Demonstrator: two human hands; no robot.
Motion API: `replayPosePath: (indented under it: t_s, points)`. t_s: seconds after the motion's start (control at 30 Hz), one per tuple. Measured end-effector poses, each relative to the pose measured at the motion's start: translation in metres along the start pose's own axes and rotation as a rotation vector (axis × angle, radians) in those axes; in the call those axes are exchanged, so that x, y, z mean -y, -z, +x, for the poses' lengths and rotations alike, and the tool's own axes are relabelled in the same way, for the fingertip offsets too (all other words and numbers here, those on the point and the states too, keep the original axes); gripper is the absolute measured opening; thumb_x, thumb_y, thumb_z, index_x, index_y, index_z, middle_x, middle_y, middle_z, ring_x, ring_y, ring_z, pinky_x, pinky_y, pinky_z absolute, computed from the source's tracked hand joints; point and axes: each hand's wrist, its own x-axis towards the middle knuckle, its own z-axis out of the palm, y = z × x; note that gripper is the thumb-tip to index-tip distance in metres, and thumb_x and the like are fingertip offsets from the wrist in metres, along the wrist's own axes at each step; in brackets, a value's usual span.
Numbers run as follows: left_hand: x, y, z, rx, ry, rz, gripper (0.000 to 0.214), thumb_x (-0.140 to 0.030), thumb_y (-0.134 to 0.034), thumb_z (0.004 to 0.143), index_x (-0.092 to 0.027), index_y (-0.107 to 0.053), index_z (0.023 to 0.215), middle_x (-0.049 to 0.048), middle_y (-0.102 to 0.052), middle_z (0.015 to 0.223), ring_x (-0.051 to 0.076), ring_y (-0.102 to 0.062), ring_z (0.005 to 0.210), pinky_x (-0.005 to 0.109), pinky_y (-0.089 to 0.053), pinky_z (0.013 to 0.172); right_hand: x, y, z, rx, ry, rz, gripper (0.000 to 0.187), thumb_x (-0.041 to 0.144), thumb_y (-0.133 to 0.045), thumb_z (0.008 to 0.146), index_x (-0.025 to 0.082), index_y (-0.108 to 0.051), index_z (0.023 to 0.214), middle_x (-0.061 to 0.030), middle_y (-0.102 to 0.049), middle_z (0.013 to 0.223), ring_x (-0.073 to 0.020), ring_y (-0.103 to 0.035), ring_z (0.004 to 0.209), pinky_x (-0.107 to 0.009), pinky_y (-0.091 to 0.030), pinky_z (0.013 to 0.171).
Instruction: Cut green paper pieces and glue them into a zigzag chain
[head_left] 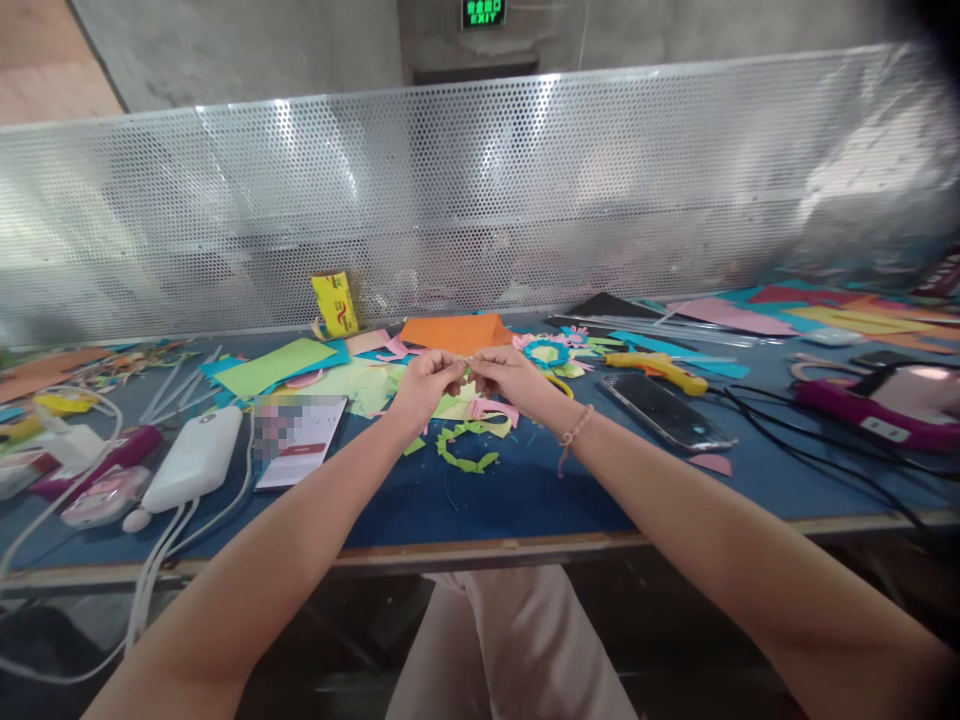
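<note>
My left hand (pixel 430 382) and my right hand (pixel 517 378) meet above the middle of the blue table, fingertips pinched close together. Between them shows a small bit of light green paper (pixel 469 370), mostly covered by the fingers. Just below my hands, a curved chain of folded green paper (pixel 466 450) lies on the tabletop. Pale green and pink paper scraps (pixel 495 412) are spread under my hands. Behind my right hand sits a blue paper ring (pixel 546 351) among pink pieces.
A yellow glue gun (pixel 656 372) and a dark phone (pixel 667 412) lie to the right, near black cables. On the left are a white power bank (pixel 193 458) and a lit phone (pixel 300 442). Orange paper (pixel 454 331) lies before a perforated metal screen (pixel 420 200).
</note>
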Motion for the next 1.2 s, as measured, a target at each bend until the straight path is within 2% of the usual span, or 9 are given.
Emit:
replayPosePath:
  t_s: [0.1,0.23,0.33,0.47,0.63,0.77,1.0,1.1,1.2]
  points:
    - [0.0015,-0.0004,-0.0004,-0.06,0.032,-0.03,0.018,-0.029,-0.067,0.066,-0.015,-0.057,0.064,-0.0033,-0.056,0.055,0.007,-0.051,0.049,0.021,-0.041,0.052,-0.0008,0.0006,0.0005,-0.015,0.031,-0.081,0.031,0.043,-0.051,0.078,0.018,-0.05,0.06,0.0021,-0.05,0.053,-0.0079,-0.046,0.046,-0.023,-0.037,0.048]
    - [-0.0011,-0.0012,-0.0019,-0.036,0.055,0.02,0.022,-0.034,-0.066,0.069,-0.013,-0.06,0.069,-0.001,-0.059,0.061,0.009,-0.056,0.057,0.025,-0.047,0.061,0.0002,0.0035,-0.0014,-0.036,0.153,-0.295,0.025,0.033,-0.051,0.08,0.018,-0.047,0.061,0.0033,-0.048,0.053,-0.0082,-0.047,0.05,-0.023,-0.037,0.051]
    - [-0.0029,-0.0016,-0.0025,-0.028,0.027,0.081,0.02,-0.031,-0.067,0.068,-0.013,-0.059,0.067,-0.001,-0.059,0.059,0.009,-0.057,0.054,0.024,-0.047,0.058,0.0019,0.0028,-0.0027,-0.051,0.199,-0.373,0.025,0.031,-0.048,0.082,0.018,-0.046,0.061,0.003,-0.048,0.053,-0.0084,-0.046,0.05,-0.023,-0.037,0.051]
    - [-0.0003,-0.0004,-0.0021,-0.044,-0.05,0.03,0.021,-0.03,-0.068,0.067,-0.015,-0.056,0.062,-0.0021,-0.059,0.056,0.009,-0.056,0.053,0.022,-0.046,0.054,0.0039,-0.0001,-0.004,-0.069,0.22,-0.432,0.025,0.031,-0.045,0.084,0.018,-0.045,0.062,0.0022,-0.049,0.054,-0.0088,-0.046,0.05,-0.023,-0.037,0.051]
    - [0.0012,0.0014,-0.0015,-0.072,-0.014,-0.035,0.02,-0.032,-0.067,0.069,-0.014,-0.058,0.065,-0.0016,-0.06,0.057,0.01,-0.059,0.055,0.025,-0.05,0.06,0.0037,0.0036,-0.0052,-0.13,0.411,-0.736,0.012,0.021,-0.046,0.082,0.016,-0.056,0.075,-0.0031,-0.06,0.07,-0.0115,-0.053,0.062,-0.024,-0.042,0.057]
    - [-0.0014,0.0009,-0.0017,-0.102,0.004,-0.073,0.017,-0.03,-0.065,0.071,-0.013,-0.061,0.069,-0.0001,-0.062,0.06,0.01,-0.061,0.056,0.026,-0.051,0.063,0.0026,0.0052,-0.006,-0.143,0.485,-0.734,0.016,0.021,-0.053,0.079,0.015,-0.058,0.092,-0.0072,-0.063,0.084,-0.0136,-0.059,0.071,-0.025,-0.05,0.061]
    - [-0.0034,-0.0001,-0.0022,-0.097,-0.042,-0.03,0.015,-0.025,-0.062,0.074,-0.013,-0.059,0.066,-0.0001,-0.062,0.059,0.01,-0.061,0.054,0.025,-0.051,0.061,0.0001,0.0032,-0.0052,-0.209,0.598,-0.771,0.013,0.018,-0.052,0.08,0.015,-0.062,0.089,-0.0064,-0.063,0.082,-0.0133,-0.06,0.073,-0.025,-0.052,0.062]
    - [-0.0031,-0.0004,-0.0021,-0.128,-0.043,-0.027,0.014,-0.024,-0.062,0.075,-0.013,-0.06,0.066,-0.0003,-0.062,0.057,0.01,-0.061,0.054,0.025,-0.052,0.061,-0.001,0.0043,-0.0042,-0.212,0.614,-0.765,0.014,0.018,-0.055,0.079,0.015,-0.064,0.089,-0.0056,-0.063,0.08,-0.0125,-0.059,0.069,-0.025,-0.053,0.062]
    - [-0.0028,-0.0013,-0.0025,-0.095,-0.006,-0.05,0.014,-0.026,-0.063,0.074,-0.013,-0.063,0.07,0.002,-0.066,0.062,0.012,-0.064,0.059,0.027,-0.053,0.066,-0.0009,0.0053,-0.004,-0.22,0.603,-0.75,0.015,0.018,-0.056,0.078,0.015,-0.065,0.09,-0.0059,-0.064,0.081,-0.0121,-0.06,0.068,-0.024,-0.053,0.06]
